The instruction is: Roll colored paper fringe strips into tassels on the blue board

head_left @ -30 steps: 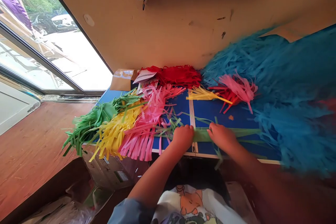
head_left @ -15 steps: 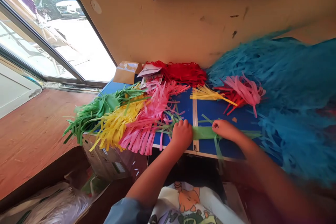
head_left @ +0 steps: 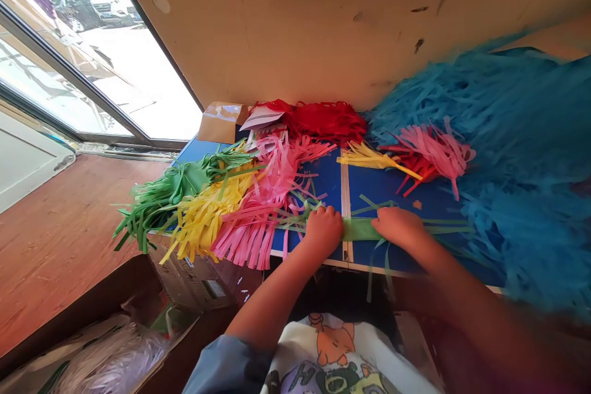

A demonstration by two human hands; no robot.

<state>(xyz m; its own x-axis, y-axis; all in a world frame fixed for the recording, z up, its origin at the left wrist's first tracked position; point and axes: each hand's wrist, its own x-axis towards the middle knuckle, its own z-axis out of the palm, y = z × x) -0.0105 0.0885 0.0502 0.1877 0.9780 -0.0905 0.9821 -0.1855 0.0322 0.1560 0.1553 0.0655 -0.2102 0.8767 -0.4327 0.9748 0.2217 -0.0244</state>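
A green fringed paper strip [head_left: 359, 229] lies across the front of the blue table, its cut ends spreading out to both sides. My left hand [head_left: 325, 229] is closed over its left part, knuckles up. My right hand [head_left: 398, 226] grips the strip further right with curled fingers. Between the two hands an uncut green band shows flat, and a few thin strands hang over the table edge below my right hand. Just left of my left hand lies a pink fringed bundle [head_left: 249, 231].
Yellow [head_left: 205, 215] and green fringe bundles [head_left: 166, 188] lie at the left. Red fringe [head_left: 330, 122], papers [head_left: 261, 118] and a brown envelope [head_left: 221, 123] sit at the back. Small yellow [head_left: 367, 156] and pink tassels [head_left: 434, 151] lie near a large blue fringe heap [head_left: 517, 117]. A cardboard box [head_left: 184, 277] stands below.
My right hand has turned and lowered onto the green strip, and more strands now hang below it. My left hand stays on the strip. The view has shifted slightly.
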